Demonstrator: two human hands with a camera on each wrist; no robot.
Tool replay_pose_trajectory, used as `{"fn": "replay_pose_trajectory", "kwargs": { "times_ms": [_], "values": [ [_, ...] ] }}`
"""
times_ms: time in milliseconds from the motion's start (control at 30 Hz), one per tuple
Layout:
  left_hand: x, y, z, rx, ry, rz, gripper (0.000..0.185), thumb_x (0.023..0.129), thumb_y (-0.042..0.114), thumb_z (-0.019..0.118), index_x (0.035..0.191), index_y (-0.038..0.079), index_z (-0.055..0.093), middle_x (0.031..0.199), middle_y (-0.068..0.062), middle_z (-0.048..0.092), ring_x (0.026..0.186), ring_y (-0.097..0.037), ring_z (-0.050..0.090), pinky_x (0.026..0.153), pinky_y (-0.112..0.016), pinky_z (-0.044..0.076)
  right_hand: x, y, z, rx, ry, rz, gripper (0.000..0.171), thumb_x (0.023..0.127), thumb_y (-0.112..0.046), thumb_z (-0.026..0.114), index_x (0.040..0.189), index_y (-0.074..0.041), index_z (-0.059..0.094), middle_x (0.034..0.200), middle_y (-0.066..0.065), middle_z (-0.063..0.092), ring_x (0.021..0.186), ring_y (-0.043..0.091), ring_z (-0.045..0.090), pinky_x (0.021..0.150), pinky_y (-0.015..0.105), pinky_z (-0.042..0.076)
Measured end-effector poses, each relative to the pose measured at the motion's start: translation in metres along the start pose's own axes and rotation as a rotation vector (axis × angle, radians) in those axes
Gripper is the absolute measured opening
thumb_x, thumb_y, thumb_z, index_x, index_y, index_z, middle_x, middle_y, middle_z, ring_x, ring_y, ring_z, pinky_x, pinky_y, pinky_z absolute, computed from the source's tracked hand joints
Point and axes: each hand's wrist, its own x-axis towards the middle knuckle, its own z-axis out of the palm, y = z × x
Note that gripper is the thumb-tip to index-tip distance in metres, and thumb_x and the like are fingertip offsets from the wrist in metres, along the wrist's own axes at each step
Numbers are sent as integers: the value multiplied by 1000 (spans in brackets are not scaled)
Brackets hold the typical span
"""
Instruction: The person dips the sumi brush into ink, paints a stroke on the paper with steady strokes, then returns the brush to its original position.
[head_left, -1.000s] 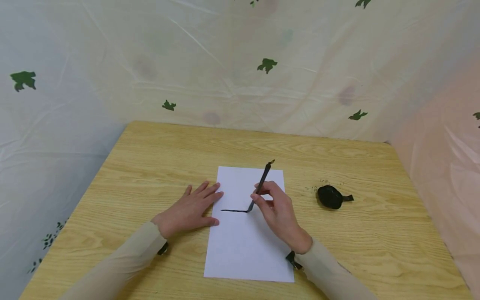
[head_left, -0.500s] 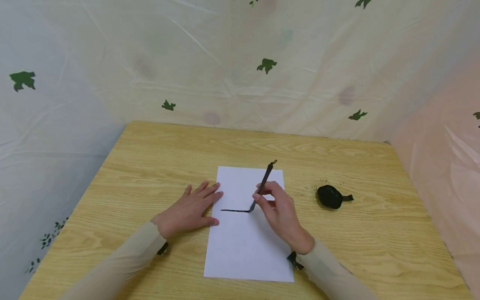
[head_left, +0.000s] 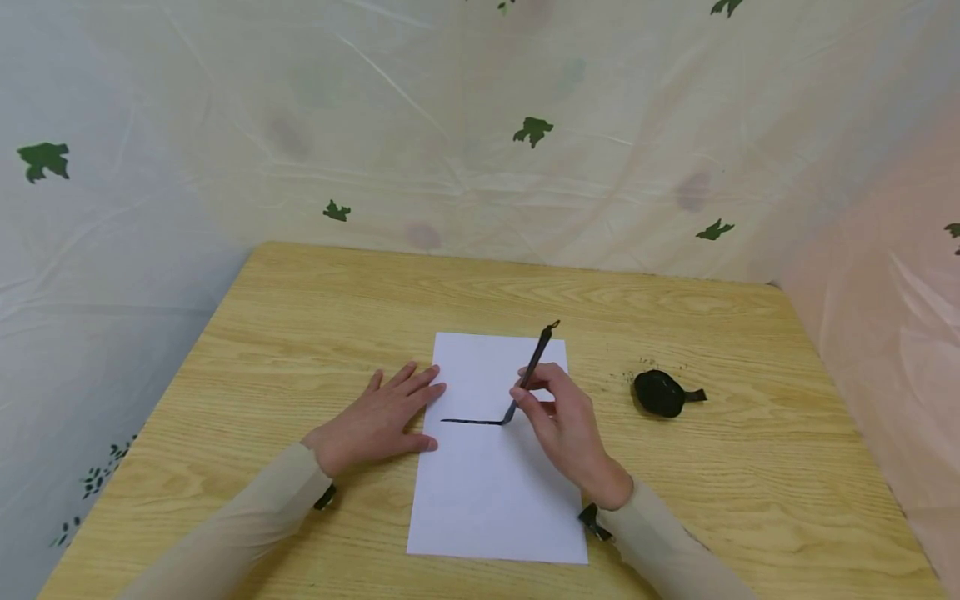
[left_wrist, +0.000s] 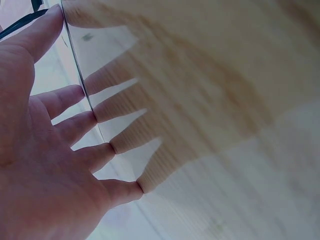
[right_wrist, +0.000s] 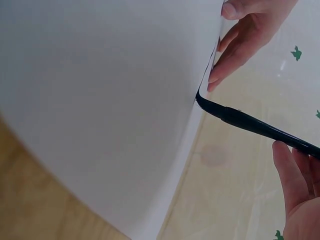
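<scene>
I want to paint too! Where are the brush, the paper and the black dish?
Brush [head_left: 533,365], head view: its handle.
Paper [head_left: 487,492], head view: its lower part.
Black dish [head_left: 660,394], head view: its bowl.

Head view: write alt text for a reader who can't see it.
A right hand holds a brush, its tip at the right end of a black line on white paper. The left hand rests spread at the paper's left edge. To the right, a black dish sits on a wooden table.
</scene>
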Motion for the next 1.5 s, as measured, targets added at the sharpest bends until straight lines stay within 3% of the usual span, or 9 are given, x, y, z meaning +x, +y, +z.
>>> {"fn": "replay_pose_trajectory", "kwargs": {
  "times_ms": [733,1500],
  "values": [
    [-1,1,-1,-7,4,15,81,97,50,70,162,12,38,171,-7,22,158,-37,11,117,-74,13,-3,0,-7,-16,19,38,29,88,11,75,112,1,61,98,9,69,91,27,75,69,23,60],
    [-1,0,0,0,5,14,81,97,50,69,162,12,38,171,-7,23,158,-37,11,117,-73,13,-8,1,-13,-38,31,21,31,87,13,74,112,1,61,99,9,69,90,27,74,70,21,59]
  ]
}}
